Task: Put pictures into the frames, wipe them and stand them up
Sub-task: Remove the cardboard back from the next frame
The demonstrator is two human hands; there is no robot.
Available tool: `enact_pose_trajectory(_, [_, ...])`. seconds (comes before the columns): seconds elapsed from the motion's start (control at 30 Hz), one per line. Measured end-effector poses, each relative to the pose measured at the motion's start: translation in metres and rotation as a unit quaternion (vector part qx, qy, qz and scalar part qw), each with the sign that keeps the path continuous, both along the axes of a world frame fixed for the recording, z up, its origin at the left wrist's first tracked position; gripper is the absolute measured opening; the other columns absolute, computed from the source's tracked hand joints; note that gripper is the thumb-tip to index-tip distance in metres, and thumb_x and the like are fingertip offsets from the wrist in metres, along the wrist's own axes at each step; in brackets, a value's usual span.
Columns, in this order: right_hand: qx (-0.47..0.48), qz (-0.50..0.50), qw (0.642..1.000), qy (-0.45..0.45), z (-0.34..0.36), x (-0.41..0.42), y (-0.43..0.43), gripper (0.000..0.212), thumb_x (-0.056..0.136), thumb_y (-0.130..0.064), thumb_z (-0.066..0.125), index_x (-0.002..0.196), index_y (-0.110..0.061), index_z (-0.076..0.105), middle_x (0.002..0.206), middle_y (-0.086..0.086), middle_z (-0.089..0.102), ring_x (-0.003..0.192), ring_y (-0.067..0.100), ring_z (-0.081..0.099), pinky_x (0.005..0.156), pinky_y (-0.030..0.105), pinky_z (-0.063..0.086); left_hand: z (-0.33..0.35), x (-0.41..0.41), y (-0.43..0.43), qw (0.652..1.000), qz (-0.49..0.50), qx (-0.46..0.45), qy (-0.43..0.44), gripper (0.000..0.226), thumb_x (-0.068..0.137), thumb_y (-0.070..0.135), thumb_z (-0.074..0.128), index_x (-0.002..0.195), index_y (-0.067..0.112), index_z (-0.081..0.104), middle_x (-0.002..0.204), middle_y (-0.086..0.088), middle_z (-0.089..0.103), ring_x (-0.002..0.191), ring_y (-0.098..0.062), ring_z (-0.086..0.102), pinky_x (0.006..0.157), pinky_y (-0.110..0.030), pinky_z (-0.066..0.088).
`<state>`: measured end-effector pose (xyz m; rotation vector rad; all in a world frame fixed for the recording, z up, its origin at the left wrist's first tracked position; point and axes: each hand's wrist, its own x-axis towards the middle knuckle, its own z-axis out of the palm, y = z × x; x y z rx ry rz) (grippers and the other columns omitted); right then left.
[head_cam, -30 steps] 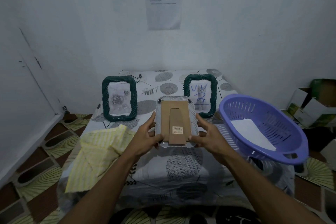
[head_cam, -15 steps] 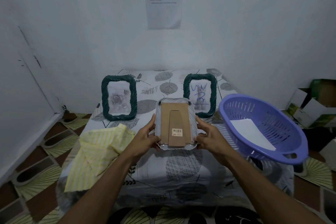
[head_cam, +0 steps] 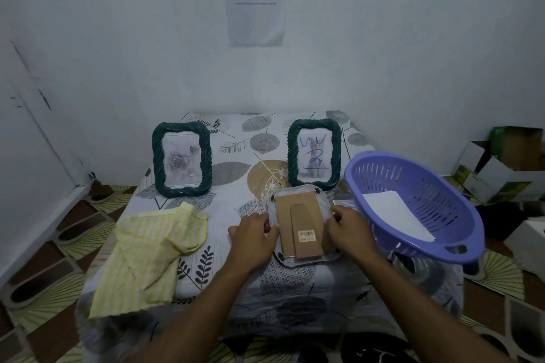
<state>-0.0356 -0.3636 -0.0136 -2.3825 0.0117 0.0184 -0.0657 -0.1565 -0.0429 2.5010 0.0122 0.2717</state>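
Note:
A clear-rimmed picture frame (head_cam: 300, 224) lies face down on the small table, its brown cardboard back and stand facing up. My left hand (head_cam: 253, 237) grips its left edge with curled fingers, and my right hand (head_cam: 346, 225) grips its right edge. Two dark green twisted frames stand upright at the back: the left green frame (head_cam: 182, 159) shows a rose picture, the right green frame (head_cam: 314, 153) shows a cat picture with blue scribbles. A yellow striped cloth (head_cam: 147, 256) lies at the table's left front.
A purple slotted basket (head_cam: 413, 203) holding a white sheet (head_cam: 395, 214) overhangs the table's right side. The table has a leaf-print cover (head_cam: 233, 156). White walls close in behind and left. Cardboard boxes (head_cam: 501, 168) sit on the floor at right.
The clear frame was held up, nearly upright, in both hands; now it has come down flat onto the table, back side up, a little right of where it was.

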Motion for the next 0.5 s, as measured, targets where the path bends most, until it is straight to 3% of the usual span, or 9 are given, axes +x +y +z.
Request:
enact_pose_trajectory(0.07, [-0.026, -0.012, 1.0, 0.006, 0.0, -0.002, -0.003, 0.022, 0.092, -0.019, 0.049, 0.102, -0.004, 0.061, 0.11, 0.02, 0.065, 0.094, 0.03, 0.06, 0.075, 0.029, 0.041, -0.003, 0.0, -0.004, 0.999, 0.007, 0.033, 0.0, 0.028, 0.092, 0.038, 0.045, 0.068, 0.026, 0.037, 0.077, 0.006, 0.045, 0.086, -0.018, 0.041, 0.074, -0.036, 0.026])
enact_pose_trajectory(0.17, [-0.076, -0.01, 0.997, 0.012, -0.002, -0.005, -0.004, 0.016, 0.09, -0.019, 0.048, 0.084, -0.008, 0.057, 0.098, 0.02, 0.064, 0.087, 0.031, 0.06, 0.077, 0.036, 0.052, -0.005, 0.001, -0.008, 0.999, 0.013, 0.047, 0.003, 0.021, 0.092, 0.039, 0.044, 0.078, 0.024, 0.045, 0.086, 0.004, 0.047, 0.097, -0.022, 0.042, 0.075, -0.036, 0.026])
enact_pose_trajectory(0.23, [-0.088, -0.008, 0.996, 0.007, -0.002, -0.007, -0.003, 0.024, 0.09, -0.021, 0.048, 0.099, -0.005, 0.063, 0.112, 0.019, 0.062, 0.099, 0.03, 0.06, 0.088, 0.038, 0.052, -0.006, 0.002, -0.011, 0.998, 0.013, 0.058, 0.003, 0.024, 0.094, 0.041, 0.043, 0.099, 0.021, 0.055, 0.098, 0.0, 0.05, 0.105, -0.025, 0.042, 0.08, -0.038, 0.028])
enact_pose_trajectory(0.33, [-0.079, -0.01, 0.997, -0.007, -0.001, -0.008, 0.0, 0.043, 0.093, -0.022, 0.047, 0.133, -0.008, 0.054, 0.138, 0.015, 0.05, 0.121, 0.029, 0.052, 0.101, 0.037, 0.042, -0.006, 0.004, -0.016, 0.998, 0.014, 0.063, -0.012, 0.043, 0.095, 0.042, 0.043, 0.131, 0.019, 0.049, 0.12, -0.004, 0.048, 0.115, -0.024, 0.036, 0.086, -0.037, 0.026])
enact_pose_trajectory(0.5, [-0.09, 0.009, 0.995, -0.042, -0.006, -0.007, -0.001, 0.038, 0.093, -0.02, 0.045, 0.127, -0.01, 0.06, 0.132, 0.012, 0.052, 0.118, 0.024, 0.052, 0.101, 0.032, 0.04, 0.002, 0.003, -0.036, 0.997, 0.015, 0.07, -0.015, 0.04, 0.089, 0.053, 0.043, 0.106, 0.021, 0.062, 0.127, 0.001, 0.044, 0.119, -0.02, 0.031, 0.096, -0.041, 0.028])
